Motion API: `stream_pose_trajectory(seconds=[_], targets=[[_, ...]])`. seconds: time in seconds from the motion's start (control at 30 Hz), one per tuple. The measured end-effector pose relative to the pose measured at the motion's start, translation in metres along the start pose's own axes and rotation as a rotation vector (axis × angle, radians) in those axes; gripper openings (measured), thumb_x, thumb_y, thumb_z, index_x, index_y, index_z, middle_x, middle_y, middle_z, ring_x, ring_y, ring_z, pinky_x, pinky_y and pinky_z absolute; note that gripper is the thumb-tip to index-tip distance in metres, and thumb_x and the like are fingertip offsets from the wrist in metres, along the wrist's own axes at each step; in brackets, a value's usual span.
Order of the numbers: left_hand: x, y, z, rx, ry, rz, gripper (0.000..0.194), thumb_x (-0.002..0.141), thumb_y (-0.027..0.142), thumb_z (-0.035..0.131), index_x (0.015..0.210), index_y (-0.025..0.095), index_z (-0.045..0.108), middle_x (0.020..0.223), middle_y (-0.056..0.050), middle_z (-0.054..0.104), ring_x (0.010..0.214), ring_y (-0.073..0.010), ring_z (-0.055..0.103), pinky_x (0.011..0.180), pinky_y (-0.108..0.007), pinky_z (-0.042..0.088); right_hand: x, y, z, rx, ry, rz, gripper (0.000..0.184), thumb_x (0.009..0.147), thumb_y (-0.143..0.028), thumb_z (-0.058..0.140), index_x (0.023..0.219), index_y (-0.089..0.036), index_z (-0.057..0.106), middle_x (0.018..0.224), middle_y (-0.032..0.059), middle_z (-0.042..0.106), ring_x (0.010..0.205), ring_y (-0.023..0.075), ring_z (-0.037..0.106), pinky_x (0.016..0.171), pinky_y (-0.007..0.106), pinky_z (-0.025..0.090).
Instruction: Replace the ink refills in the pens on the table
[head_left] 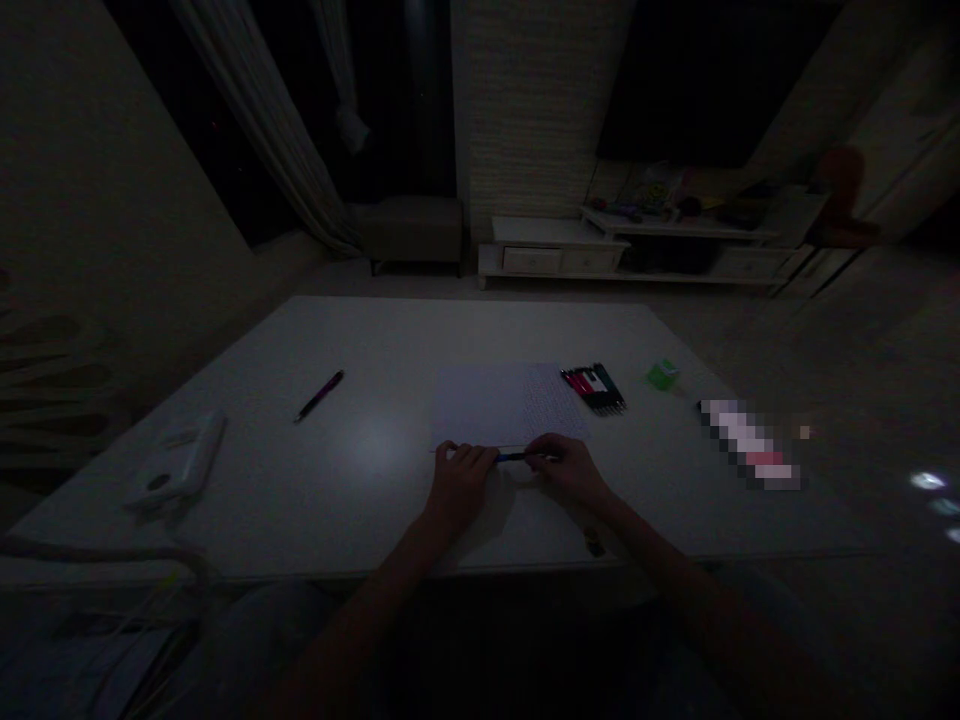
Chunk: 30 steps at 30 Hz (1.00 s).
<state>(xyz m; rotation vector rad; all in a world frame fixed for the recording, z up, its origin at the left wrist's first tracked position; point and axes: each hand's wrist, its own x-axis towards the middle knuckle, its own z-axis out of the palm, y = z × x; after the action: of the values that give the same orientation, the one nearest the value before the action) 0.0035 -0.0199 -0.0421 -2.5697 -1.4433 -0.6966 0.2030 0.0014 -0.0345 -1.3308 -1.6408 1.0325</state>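
Observation:
The room is dim. Both my hands rest on a white table (300, 500) near its front edge. My left hand (463, 478) and my right hand (568, 466) are curled around the two ends of a blue pen (511, 457) lying level between them. The pen sits just below the near edge of a sheet of paper (502, 405).
A bundle of several pens (594, 388) lies right of the paper, with a small green object (663, 374) beyond it. A single dark red pen (319, 395) lies at the left. A white device (180, 462) sits at the table's left edge. A low cabinet (555, 258) stands behind.

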Motion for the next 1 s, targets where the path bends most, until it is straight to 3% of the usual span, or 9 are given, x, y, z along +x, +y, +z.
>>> stream_pose_trajectory(seconds=[0.1,0.27,0.43,0.57,0.67,0.8,1.0], targets=[[0.0,0.0,0.0,-0.01,0.02,-0.004,0.021,0.088,0.014,0.039,0.101,0.02,0.054,0.096,-0.005,0.064,0.086,-0.0184,0.055,0.085,-0.04,0.028,0.0,0.001,0.001,0.034,0.044,-0.028,0.019,0.064,-0.03,0.065,0.078,-0.017,0.064,0.078,0.0042,0.068,0.07,0.0165,0.063,0.062,0.026,0.048],[-0.001,-0.001,0.001,-0.01,0.019,0.004,0.023,0.086,0.011,0.04,0.102,0.02,0.054,0.095,-0.006,0.063,0.086,-0.0184,0.055,0.085,-0.041,0.028,-0.002,0.001,0.002,0.041,-0.022,0.08,0.024,0.074,-0.038,0.055,0.073,-0.015,0.064,0.058,0.0029,0.064,0.049,0.013,0.057,0.047,0.023,0.043],[0.0,0.0,0.0,0.01,-0.029,0.002,0.026,0.086,0.011,0.038,0.106,0.019,0.053,0.092,-0.006,0.063,0.084,-0.0185,0.054,0.084,-0.04,0.029,0.0,0.005,0.006,0.043,0.04,0.011,0.017,0.064,-0.03,0.065,0.073,-0.016,0.062,0.068,0.003,0.066,0.06,0.0147,0.061,0.055,0.025,0.046],[0.001,0.002,-0.001,0.072,-0.096,-0.006,0.027,0.088,0.022,0.043,0.114,0.023,0.05,0.091,-0.005,0.061,0.082,-0.0196,0.054,0.079,-0.038,0.031,-0.001,0.005,0.008,0.022,0.047,0.016,0.019,0.065,-0.032,0.064,0.076,-0.017,0.064,0.068,0.0032,0.066,0.059,0.0149,0.06,0.053,0.025,0.046],[0.002,0.002,0.0,0.091,-0.112,-0.008,0.023,0.09,0.027,0.041,0.109,0.025,0.052,0.086,-0.004,0.061,0.08,-0.0195,0.054,0.077,-0.038,0.031,0.0,0.003,0.003,-0.022,0.037,-0.005,0.02,0.065,-0.032,0.065,0.079,-0.018,0.065,0.071,0.0035,0.067,0.059,0.0149,0.06,0.055,0.025,0.046],[0.002,0.001,0.003,0.055,-0.082,-0.051,0.022,0.091,0.019,0.036,0.102,0.019,0.054,0.089,-0.006,0.061,0.083,-0.0177,0.054,0.082,-0.038,0.031,0.004,0.002,-0.014,-0.097,0.06,-0.052,0.019,0.066,-0.033,0.064,0.078,-0.018,0.066,0.074,0.0041,0.068,0.063,0.0159,0.061,0.059,0.027,0.047],[0.003,0.002,0.002,0.044,-0.133,-0.036,0.029,0.091,0.021,0.037,0.118,0.024,0.046,0.094,-0.005,0.058,0.085,-0.0188,0.054,0.076,-0.035,0.033,0.005,0.002,-0.02,-0.071,0.06,-0.055,0.02,0.067,-0.034,0.064,0.079,-0.018,0.066,0.074,0.0045,0.068,0.062,0.0157,0.061,0.058,0.027,0.047]])
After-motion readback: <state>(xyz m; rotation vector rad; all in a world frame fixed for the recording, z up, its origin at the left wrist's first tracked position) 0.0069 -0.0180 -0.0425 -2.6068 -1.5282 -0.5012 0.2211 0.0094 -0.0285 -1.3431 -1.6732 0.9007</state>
